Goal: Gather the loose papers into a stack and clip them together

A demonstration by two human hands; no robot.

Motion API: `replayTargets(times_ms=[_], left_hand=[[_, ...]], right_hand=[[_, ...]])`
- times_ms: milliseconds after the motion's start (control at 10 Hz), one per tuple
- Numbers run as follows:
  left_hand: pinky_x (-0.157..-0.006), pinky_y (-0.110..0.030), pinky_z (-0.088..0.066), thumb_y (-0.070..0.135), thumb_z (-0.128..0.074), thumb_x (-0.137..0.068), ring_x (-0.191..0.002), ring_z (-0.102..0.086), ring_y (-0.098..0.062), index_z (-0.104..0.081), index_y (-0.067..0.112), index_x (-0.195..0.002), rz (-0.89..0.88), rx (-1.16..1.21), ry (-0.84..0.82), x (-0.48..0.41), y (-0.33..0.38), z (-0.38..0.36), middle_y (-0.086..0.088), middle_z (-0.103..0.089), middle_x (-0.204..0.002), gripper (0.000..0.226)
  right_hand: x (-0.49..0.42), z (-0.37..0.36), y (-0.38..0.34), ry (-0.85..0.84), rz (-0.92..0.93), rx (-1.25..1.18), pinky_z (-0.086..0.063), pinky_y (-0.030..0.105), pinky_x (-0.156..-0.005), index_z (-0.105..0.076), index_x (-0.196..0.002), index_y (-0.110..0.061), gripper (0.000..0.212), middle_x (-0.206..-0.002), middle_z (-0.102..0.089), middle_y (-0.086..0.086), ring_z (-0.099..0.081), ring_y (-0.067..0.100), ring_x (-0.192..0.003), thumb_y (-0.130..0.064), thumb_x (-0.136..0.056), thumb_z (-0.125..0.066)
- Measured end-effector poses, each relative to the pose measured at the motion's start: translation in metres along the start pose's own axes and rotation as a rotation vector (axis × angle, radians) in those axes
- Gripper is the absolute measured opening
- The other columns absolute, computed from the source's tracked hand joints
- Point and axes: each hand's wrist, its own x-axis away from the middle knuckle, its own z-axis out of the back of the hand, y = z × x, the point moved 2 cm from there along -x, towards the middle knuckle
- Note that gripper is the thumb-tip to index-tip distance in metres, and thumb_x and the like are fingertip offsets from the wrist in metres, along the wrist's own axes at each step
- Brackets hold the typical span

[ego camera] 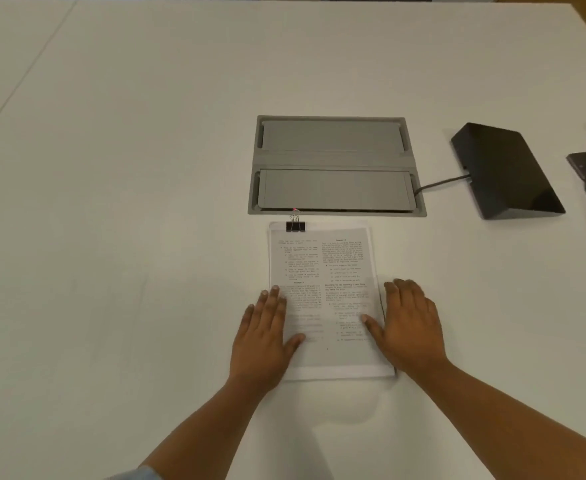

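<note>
Both my forearms reach in from the near edge. My left hand (pixel 267 336) lies flat, fingers spread, on the near-left part of the stack (pixel 324 299); my right hand (pixel 411 327) lies flat with fingers together at its right edge, thumb on the sheet. Neither hand pinches anything. I judge the step in hand to be final squaring: I press down lightly and push both side edges inward evenly, so no sheet skews. At the far-left corner the clip (pixel 295 226) already bites the top edge; I check that it catches every sheet. Beyond it sits the grey hatch (pixel 335 164) in the table (pixel 129 168).
</note>
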Motion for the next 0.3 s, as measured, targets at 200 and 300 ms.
replayTargets(times_ms=[200, 300], left_hand=[[-0.123, -0.032, 0.005, 0.067, -0.009, -0.092, -0.152, 0.012, -0.014, 0.010, 0.017, -0.156, 0.078, 0.036, -0.062, 0.014, 0.002, -0.001, 0.003, 0.014, -0.165, 0.083], [-0.124, -0.032, 0.001, 0.069, -0.002, -0.086, -0.153, 0.008, -0.014, 0.006, 0.017, -0.157, 0.112, 0.049, -0.072, 0.016, 0.005, 0.009, 0.002, 0.008, -0.166, 0.088]], right_hand=[[0.032, -0.015, -0.010, -0.188, 0.079, -0.093, -0.009, 0.034, -0.120, -0.006, -0.157, -0.019, 0.086, -0.166, -0.008, 0.000, -0.007, 0.018, -0.153, -0.070, -0.089, -0.013], [0.036, -0.008, -0.011, -0.131, 0.052, -0.203, -0.013, 0.036, -0.120, -0.010, -0.157, -0.018, 0.084, -0.165, -0.013, 0.001, -0.014, 0.020, -0.152, -0.067, -0.091, -0.025]])
